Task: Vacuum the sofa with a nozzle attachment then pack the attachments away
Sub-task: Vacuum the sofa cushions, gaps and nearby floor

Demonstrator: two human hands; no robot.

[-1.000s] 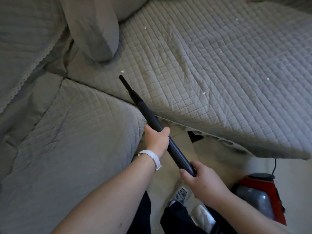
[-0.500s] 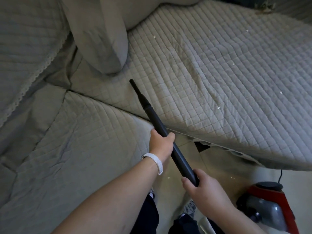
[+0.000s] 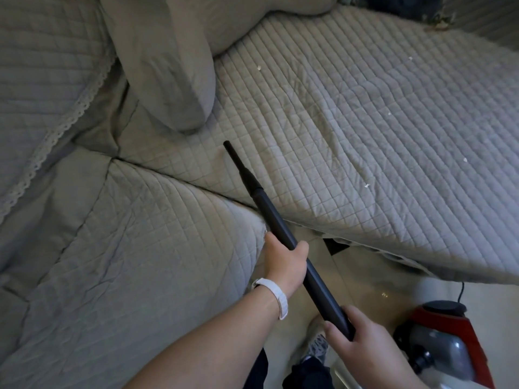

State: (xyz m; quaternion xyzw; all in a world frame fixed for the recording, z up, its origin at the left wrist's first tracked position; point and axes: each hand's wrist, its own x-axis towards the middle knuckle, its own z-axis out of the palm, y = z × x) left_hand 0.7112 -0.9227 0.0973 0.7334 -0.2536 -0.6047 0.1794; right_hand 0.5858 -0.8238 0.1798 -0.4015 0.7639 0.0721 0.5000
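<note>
One black tube (image 3: 276, 220) runs up and leftward from the right hand (image 3: 362, 357) through the left hand (image 3: 286, 259) and on to a single thin nozzle (image 3: 238, 161) at its far end. The left hand grips the tube about midway, fingers wrapped under it and thumb lying over its right side. The right hand holds the near end, fingers curled tight round it, nearer the body and to the right of the left hand. Both hands hold only the tube.

The nozzle lies well beyond the left hand, over the sofa (image 3: 365, 122); whether its tip touches the quilted cover I cannot tell. Two quilted seat sections show, one left of the left hand and one beyond and to the right of it, with a seam between them that passes under the tube. One cushion (image 3: 168, 66) rests far beyond the left hand, past the nozzle and to its left. Five small white specks lie on the far section, all to the right of the nozzle.

One white band (image 3: 273, 296) circles the left wrist. One red and grey vacuum (image 3: 449, 352) sits just right of the right hand, a dark cord (image 3: 460, 290) rising from it. One shoe (image 3: 317, 346) shows just left of the right hand.
</note>
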